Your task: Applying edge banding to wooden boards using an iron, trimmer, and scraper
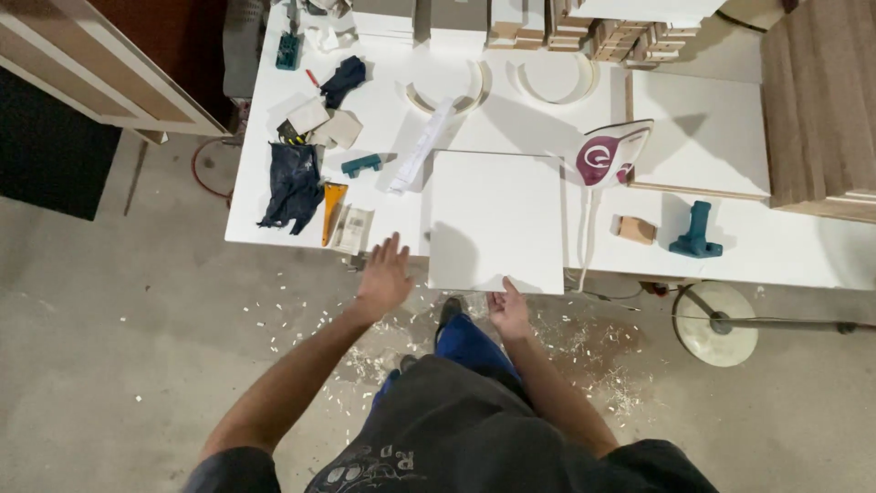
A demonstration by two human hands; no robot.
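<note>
A square white board (495,219) lies on the white worktable (785,246), its near edge sticking out past the table's front edge. My right hand (508,310) grips that overhanging near edge from below, thumb on top. My left hand (385,274) hovers open, fingers spread, just off the table's front edge to the left of the board, holding nothing. A clothes iron (611,155) in white and dark red stands at the board's far right corner, its cord hanging down over the table edge.
Left on the table lie a dark blue cloth (294,183), an orange scraper (332,205), a teal clamp piece (362,165) and a paper roll (422,146). A teal tool (697,233) and wood block (635,228) sit right. Wood shavings litter the floor; a round stand base (717,324) stands right.
</note>
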